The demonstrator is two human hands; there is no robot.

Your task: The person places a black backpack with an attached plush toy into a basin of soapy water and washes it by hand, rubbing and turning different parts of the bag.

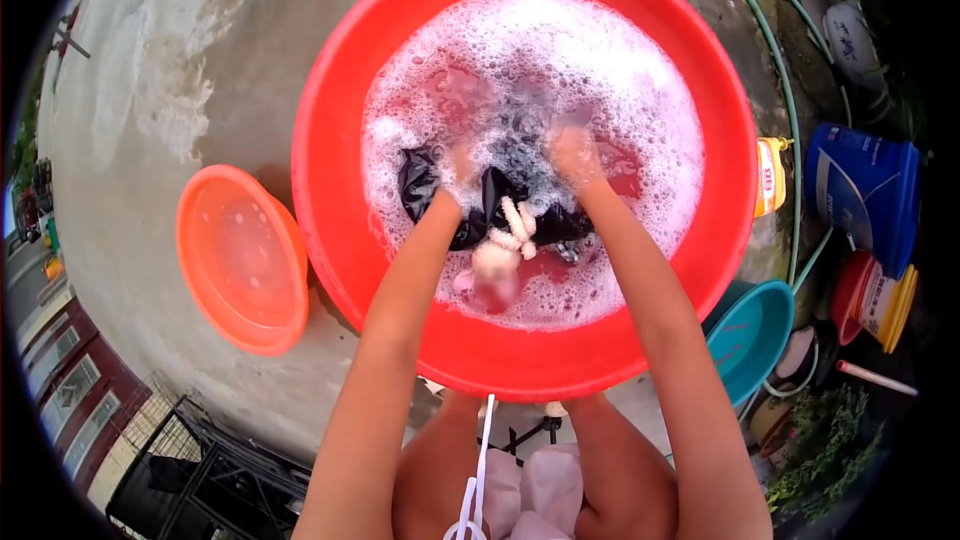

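A large red basin (330, 150) holds foamy, soapy water (640, 100). Both my hands are down in it. My left hand (461, 168) is sunk among suds beside a shiny black cloth (415, 183), its fingers hidden. My right hand (573, 152) is at the water's surface on the other side of the wet black fabric, blurred by splashing, so its grip does not show. Between my wrists, a cream-coloured plush-looking thing (495, 258) with knobbly, rope-like limbs and a pinkish part floats near the basin's close side, partly under water.
An orange basin (190, 250) with cloudy water stands at the left on wet concrete. To the right are a yellow-and-white packet (770, 176), a teal basin (780, 320), a blue bucket (865, 190) and a green hose (790, 120). A black wire frame (210, 480) is at lower left.
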